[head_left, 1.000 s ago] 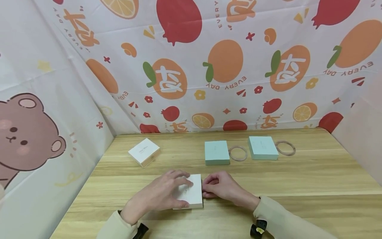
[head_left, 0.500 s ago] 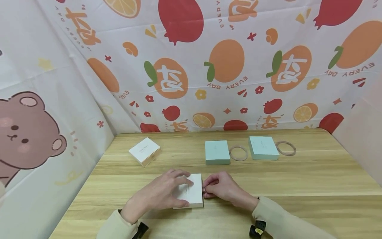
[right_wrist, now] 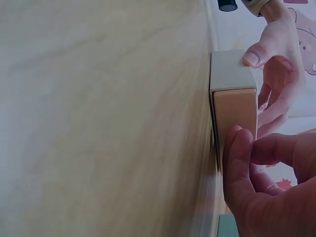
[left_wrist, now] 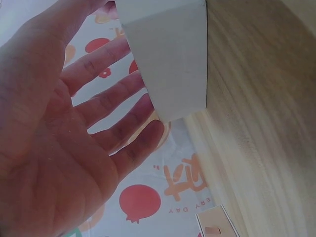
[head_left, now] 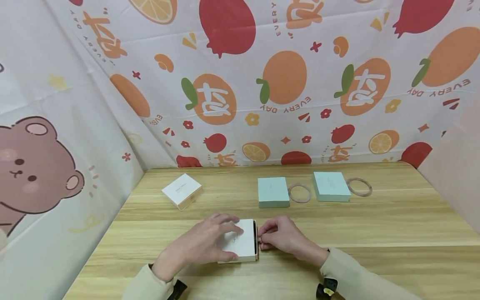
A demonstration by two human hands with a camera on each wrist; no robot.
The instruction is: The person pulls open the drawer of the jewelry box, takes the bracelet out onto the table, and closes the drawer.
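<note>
1. The white box [head_left: 245, 241] lay flat on the tabletop [head_left: 146, 241]; at its right side the drawer [right_wrist: 234, 111] had just slid out a little, where half a second earlier no gap showed.
2. The left hand [head_left: 204, 239] gripped the box, thumb at its near side, fingers towards its far side.
3. The right hand [head_left: 283, 237], right of the box, pinched at the drawer's front; any tab was hidden.
4. Opening had apparently only begun; the contents could not be made out.

Table [head_left: 416, 225] gives passage at the head view's far right, while mint boxes [head_left: 273, 192] and rings [head_left: 365, 194] obstruct right of centre and the part-open white box [head_left: 245, 243] blocks lower centre.
</note>
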